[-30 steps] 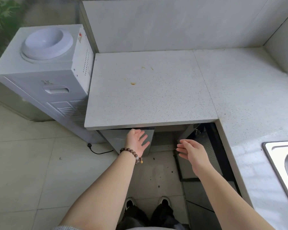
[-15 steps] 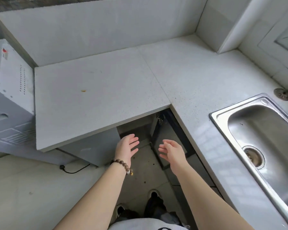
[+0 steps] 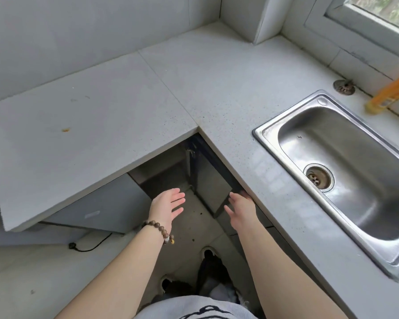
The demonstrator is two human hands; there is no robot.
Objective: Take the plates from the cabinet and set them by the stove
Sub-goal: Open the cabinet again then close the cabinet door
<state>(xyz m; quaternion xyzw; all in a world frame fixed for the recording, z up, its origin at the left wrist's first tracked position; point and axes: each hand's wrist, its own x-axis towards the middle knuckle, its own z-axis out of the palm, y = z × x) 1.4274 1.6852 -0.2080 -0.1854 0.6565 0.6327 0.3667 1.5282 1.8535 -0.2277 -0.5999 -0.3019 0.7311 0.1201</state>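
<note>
No plates and no stove are in view. Below the corner of the speckled grey countertop (image 3: 97, 116) a lower cabinet stands with its two doors swung out: a grey left door (image 3: 106, 203) and a dark right door (image 3: 211, 189). Its inside is dark and hidden under the counter. My left hand (image 3: 167, 204), with a bead bracelet on the wrist, hovers with straight fingers between the doors and holds nothing. My right hand (image 3: 241, 208) is also flat-fingered, its fingertips at the lower edge of the right door, just under the counter edge.
A steel sink (image 3: 346, 171) is set in the counter at the right. A sink strainer (image 3: 343, 87) and an orange object (image 3: 389, 93) lie by the window sill. A black cable (image 3: 90, 246) trails on the tiled floor at the left. My feet stand below the hands.
The view has swung to the right: the water dispenser has left the frame and the sink and window have come in. Both hands have stayed near the open cabinet doors, the right one closer to its door.
</note>
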